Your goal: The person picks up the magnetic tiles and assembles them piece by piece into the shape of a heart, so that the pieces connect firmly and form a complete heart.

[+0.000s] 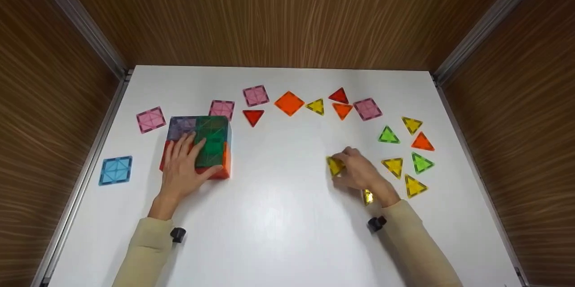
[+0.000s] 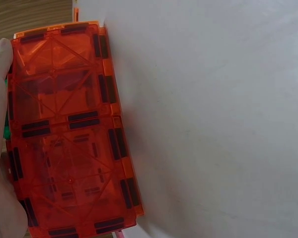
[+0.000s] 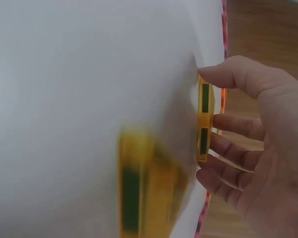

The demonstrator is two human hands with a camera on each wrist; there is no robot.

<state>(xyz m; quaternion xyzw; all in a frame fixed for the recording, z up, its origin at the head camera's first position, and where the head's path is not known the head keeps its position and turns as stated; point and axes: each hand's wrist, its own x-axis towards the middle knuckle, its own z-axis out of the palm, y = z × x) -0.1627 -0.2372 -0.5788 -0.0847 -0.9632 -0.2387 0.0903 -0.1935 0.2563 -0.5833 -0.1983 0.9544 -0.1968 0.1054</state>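
On the left stands a box built of see-through magnetic tiles (image 1: 213,147), with green and purple on top and orange-red sides. My left hand (image 1: 182,168) rests on its top, fingers spread and thumb along the near right edge. The red side tiles (image 2: 72,168) fill much of the left wrist view. Right of centre, my right hand (image 1: 357,170) holds a yellow triangle tile (image 1: 334,166) by its edges, thumb at one end and fingertips along the other in the right wrist view (image 3: 204,119). A second yellow triangle tile (image 1: 368,196) lies partly hidden under that wrist.
A blue square tile (image 1: 115,170) lies left of the box. Several pink squares (image 1: 151,120), an orange square (image 1: 289,103) and red triangles (image 1: 253,117) lie along the back. Yellow, green and orange triangles (image 1: 422,141) are scattered at right. Wooden panels (image 1: 278,17) enclose the white table (image 1: 278,233).
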